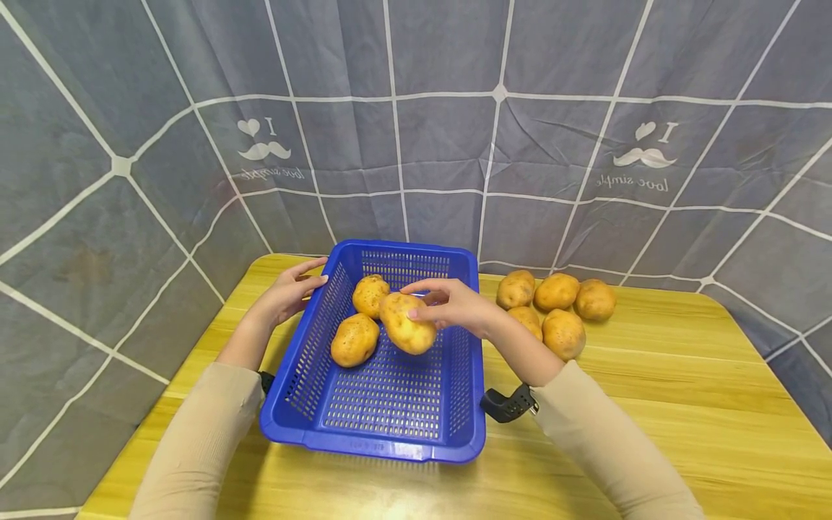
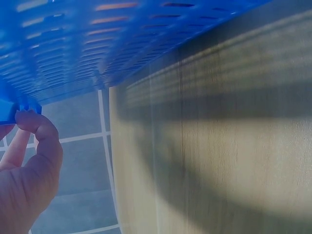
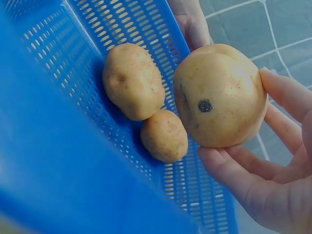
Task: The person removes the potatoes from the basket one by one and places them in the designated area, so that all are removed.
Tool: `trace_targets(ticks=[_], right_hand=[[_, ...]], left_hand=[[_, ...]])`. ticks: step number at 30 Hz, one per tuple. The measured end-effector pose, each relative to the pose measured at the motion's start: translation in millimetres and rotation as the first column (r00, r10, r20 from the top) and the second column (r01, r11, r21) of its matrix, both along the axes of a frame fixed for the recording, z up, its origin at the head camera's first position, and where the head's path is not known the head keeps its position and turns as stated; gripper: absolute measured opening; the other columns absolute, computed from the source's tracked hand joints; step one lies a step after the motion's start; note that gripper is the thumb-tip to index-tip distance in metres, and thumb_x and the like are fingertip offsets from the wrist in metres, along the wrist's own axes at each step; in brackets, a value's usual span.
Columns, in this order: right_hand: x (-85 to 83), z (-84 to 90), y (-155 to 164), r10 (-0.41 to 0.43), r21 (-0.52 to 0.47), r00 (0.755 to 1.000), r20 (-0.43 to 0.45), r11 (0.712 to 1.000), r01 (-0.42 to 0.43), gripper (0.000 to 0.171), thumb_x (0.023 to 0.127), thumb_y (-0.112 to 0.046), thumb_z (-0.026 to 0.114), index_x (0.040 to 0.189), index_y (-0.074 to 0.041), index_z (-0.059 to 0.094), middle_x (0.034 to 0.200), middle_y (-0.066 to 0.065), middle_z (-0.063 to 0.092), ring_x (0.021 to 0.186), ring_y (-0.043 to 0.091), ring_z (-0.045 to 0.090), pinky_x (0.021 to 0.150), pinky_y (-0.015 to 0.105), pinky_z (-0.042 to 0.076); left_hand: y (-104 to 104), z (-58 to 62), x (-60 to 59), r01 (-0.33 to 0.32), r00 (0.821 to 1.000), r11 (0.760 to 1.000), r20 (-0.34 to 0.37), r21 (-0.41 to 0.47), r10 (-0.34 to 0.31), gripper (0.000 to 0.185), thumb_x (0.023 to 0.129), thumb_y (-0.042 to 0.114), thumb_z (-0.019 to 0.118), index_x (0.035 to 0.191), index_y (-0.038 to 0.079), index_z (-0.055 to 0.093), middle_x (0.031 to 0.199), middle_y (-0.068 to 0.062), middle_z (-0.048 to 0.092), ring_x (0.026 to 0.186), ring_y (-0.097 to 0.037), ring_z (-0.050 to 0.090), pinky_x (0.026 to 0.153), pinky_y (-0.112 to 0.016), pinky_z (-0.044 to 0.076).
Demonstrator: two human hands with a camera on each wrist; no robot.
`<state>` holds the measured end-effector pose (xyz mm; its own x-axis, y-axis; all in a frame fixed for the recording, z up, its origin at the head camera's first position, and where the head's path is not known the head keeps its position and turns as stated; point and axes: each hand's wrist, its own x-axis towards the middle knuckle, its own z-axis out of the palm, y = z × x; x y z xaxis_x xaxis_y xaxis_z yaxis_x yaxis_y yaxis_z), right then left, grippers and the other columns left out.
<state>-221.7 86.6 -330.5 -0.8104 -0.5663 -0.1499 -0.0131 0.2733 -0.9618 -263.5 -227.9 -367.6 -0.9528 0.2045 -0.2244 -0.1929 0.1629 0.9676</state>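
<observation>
A potato (image 1: 407,323) is pinched between the thumb and fingers of my right hand (image 1: 455,307), held above the inside of a blue plastic basket (image 1: 372,446). A dark spot marks its skin in the right wrist view. Two more potatoes lie on the basket floor toward its left side, a larger one (image 3: 133,82) and a smaller one (image 3: 165,136), side by side. My left hand (image 1: 290,292) grips the basket's left rim near the far corner, with thumb and fingertips right at the lip (image 2: 9,111).
Several potatoes (image 1: 557,292) lie grouped on the wooden table (image 1: 656,390) right of the basket, near the back edge. Behind the table hangs a grey curtain (image 1: 448,144) with white lines. Each wrist wears a black band (image 1: 510,404).
</observation>
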Motion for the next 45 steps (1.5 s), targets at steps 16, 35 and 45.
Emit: trace_targets(ticks=[16,35,45], right_hand=[[12.7,-0.4,23.8,-0.017,-0.008,1.0,-0.004,1.0,0.017,0.046,0.084,-0.012,0.068,0.128,-0.01,0.056,0.113,0.015,0.06,0.096,0.022,0.059,0.075,0.034,0.051],[23.2,5.4,60.0,-0.03,-0.047,0.999,-0.034,0.998,0.028,0.048,0.085,-0.014,0.068,0.13,-0.004,0.053,0.11,0.018,0.059,0.093,0.024,0.061,0.079,0.039,0.052],[26.6,6.3,82.3,-0.079,0.007,0.993,-0.092,0.997,0.08,0.049,0.086,-0.018,0.068,0.131,-0.006,0.052,0.121,0.019,0.055,0.101,0.027,0.058,0.078,0.038,0.052]], left_hand=[[-0.5,-2.4,3.6,0.007,1.0,1.0,-0.009,-0.023,-0.007,0.06,0.097,0.018,0.051,0.149,0.012,0.022,0.123,-0.015,0.041,0.093,-0.009,0.057,0.084,-0.029,0.05],[-1.8,-3.6,2.4,0.001,1.0,1.0,-0.006,-0.001,-0.001,0.06,0.097,0.017,0.052,0.149,0.011,0.022,0.117,-0.011,0.045,0.09,-0.008,0.058,0.08,-0.026,0.051],[-0.8,-1.9,0.5,0.003,1.0,1.0,-0.013,-0.004,-0.003,0.061,0.096,0.018,0.052,0.149,0.012,0.022,0.116,-0.01,0.046,0.091,-0.007,0.058,0.081,-0.027,0.051]])
